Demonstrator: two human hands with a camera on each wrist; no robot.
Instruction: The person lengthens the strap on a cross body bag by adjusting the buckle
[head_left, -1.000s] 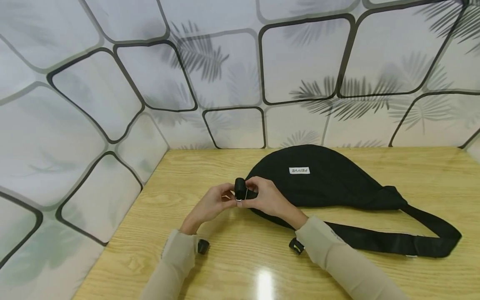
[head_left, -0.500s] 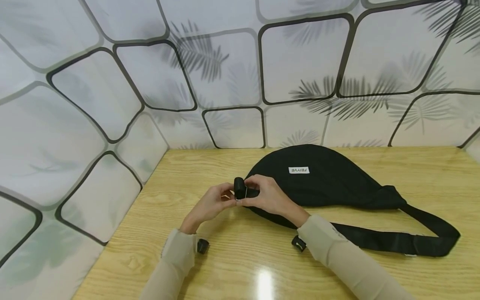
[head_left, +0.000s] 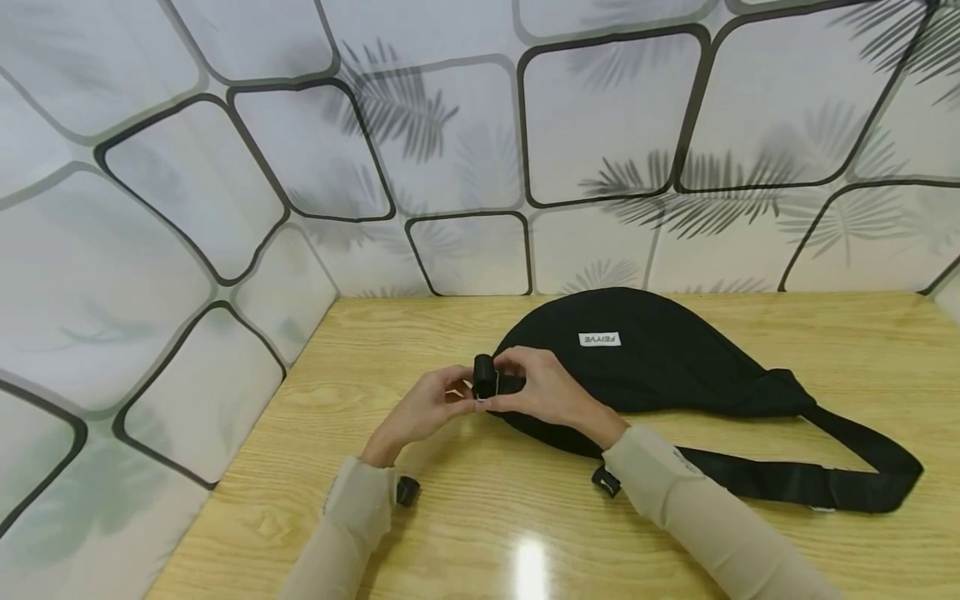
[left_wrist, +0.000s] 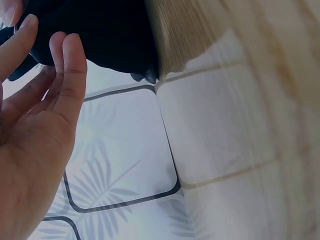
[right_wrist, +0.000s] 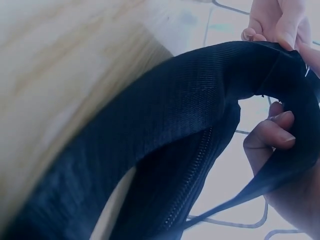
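Observation:
A black waist bag with a small white label lies on the table. At its left end, my left hand and right hand meet at the bag's black webbing strap, both pinching it. The strap stands up in a short loop there, with a thin metal edge glinting beside it. In the right wrist view the strap curves broadly past a zipper, the right fingers curled at its inner side. The left wrist view shows the left hand beside the dark bag.
The rest of the strap loops out to the right on the wooden table. A small black device shows by the left cuff, another by the right. Patterned wall covering rises behind and left.
My right hand has shifted slightly right and away from me, with a bit more strap showing beside the loop. The left hand stays nearly still, and the bag has hardly moved.

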